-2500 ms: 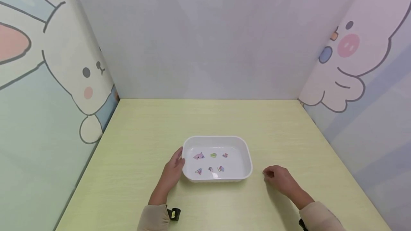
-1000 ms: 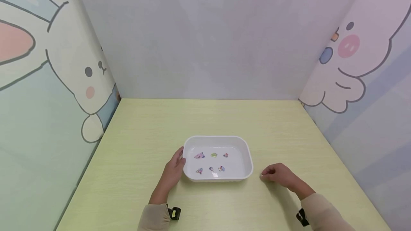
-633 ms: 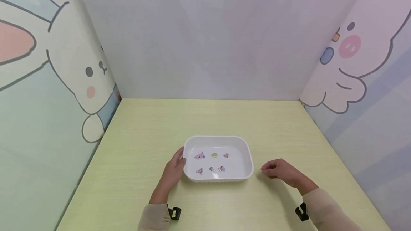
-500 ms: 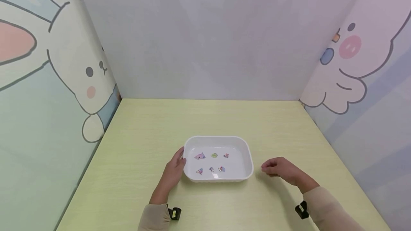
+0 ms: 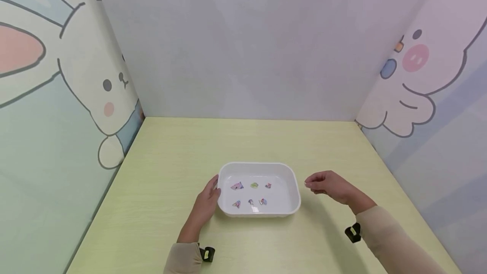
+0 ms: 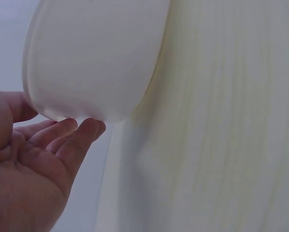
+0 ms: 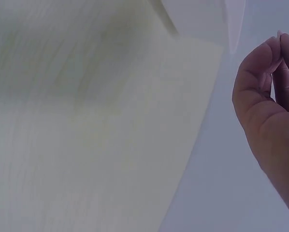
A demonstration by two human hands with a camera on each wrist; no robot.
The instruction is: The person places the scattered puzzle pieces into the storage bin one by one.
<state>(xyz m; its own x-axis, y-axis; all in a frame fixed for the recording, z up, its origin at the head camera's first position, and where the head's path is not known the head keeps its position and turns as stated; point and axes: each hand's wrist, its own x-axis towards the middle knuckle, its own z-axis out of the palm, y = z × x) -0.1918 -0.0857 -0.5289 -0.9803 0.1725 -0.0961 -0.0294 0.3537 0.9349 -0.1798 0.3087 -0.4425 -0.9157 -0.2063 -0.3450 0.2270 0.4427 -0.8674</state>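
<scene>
A white rectangular tray (image 5: pixel 280 211) rests on the table in the head view. Several small colourful sticker-like pieces (image 5: pixel 237 186) lie inside it in two rows. My left hand (image 5: pixel 204 203) holds the tray's left end, thumb at the rim and fingers against the outer wall. That grip also shows in the left wrist view, where the tray wall (image 6: pixel 96 58) rises above the fingertips. To the right of the tray, my right hand (image 5: pixel 330 186) is raised above the table. Its thumb and forefinger pinch a tiny pale piece (image 7: pixel 279 34), too small to identify.
The pale yellow table (image 5: pixel 182 147) extends around the tray. A grey panel (image 5: pixel 243 54) stands behind it. Side panels with a cartoon rabbit (image 5: pixel 85 67) and a cartoon pig (image 5: pixel 430 45) flank the table. Both wrists carry black straps (image 5: pixel 354 232).
My right hand has lifted off the table and moved up and slightly left, towards the tray, fingertips still together. The left hand and the tray have stayed in place.
</scene>
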